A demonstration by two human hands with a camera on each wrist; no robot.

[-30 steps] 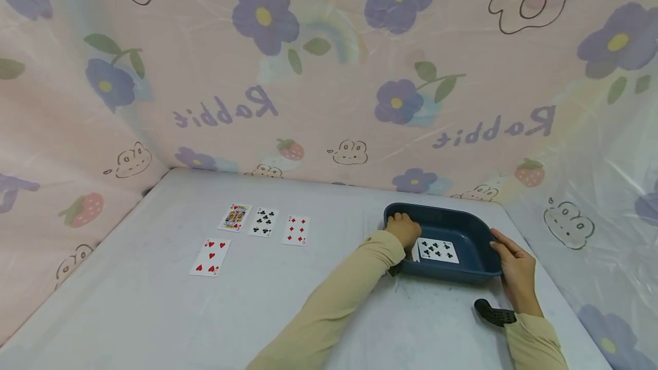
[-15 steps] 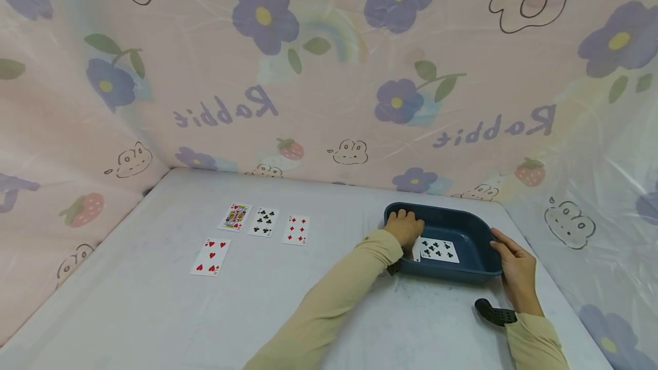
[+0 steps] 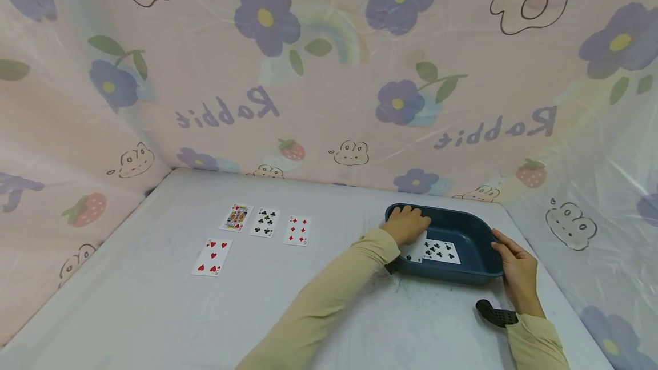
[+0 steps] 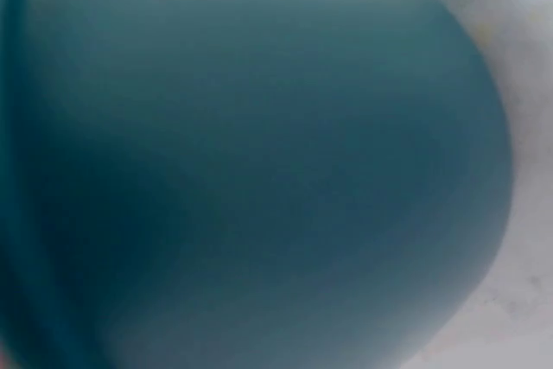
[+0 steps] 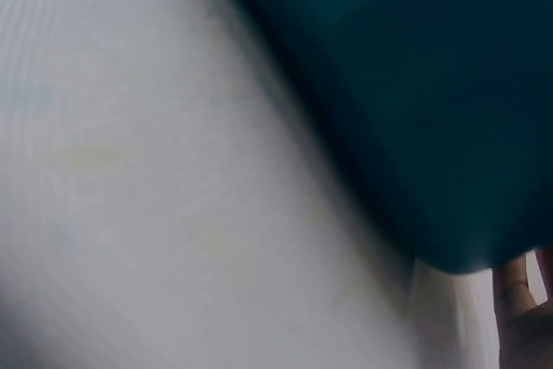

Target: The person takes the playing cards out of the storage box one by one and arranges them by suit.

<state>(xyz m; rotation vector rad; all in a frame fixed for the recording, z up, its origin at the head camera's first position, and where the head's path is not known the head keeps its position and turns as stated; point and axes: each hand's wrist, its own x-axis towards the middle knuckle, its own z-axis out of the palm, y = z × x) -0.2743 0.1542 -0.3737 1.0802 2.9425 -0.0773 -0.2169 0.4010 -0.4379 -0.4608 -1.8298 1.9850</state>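
A dark blue tray (image 3: 465, 270) stands at the right of the table in the head view. Inside it, my left hand (image 3: 408, 225) reaches over the left end, fingers bent down, holding a white playing card (image 3: 414, 252) that shows under the palm and overlaps a clubs card (image 3: 442, 252) lying face up. The fingertips are hidden behind the hand. My right hand (image 3: 519, 270) grips the tray's right end, thumb at the rim. The tray's blurred wall (image 4: 285, 153) fills most of the left wrist view; in the right wrist view, right-hand fingers (image 5: 515, 287) meet its edge.
Left on the white table (image 3: 288, 296) lie a king (image 3: 237, 217), a black clubs card (image 3: 264, 222), a six of diamonds (image 3: 297, 230) and, nearer, a five of hearts (image 3: 212, 257). A patterned curtain (image 3: 319, 90) closes off the back and sides.
My left hand has shifted slightly right and up inside the tray. More of the card beneath it shows now. My right hand stays on the tray's end.
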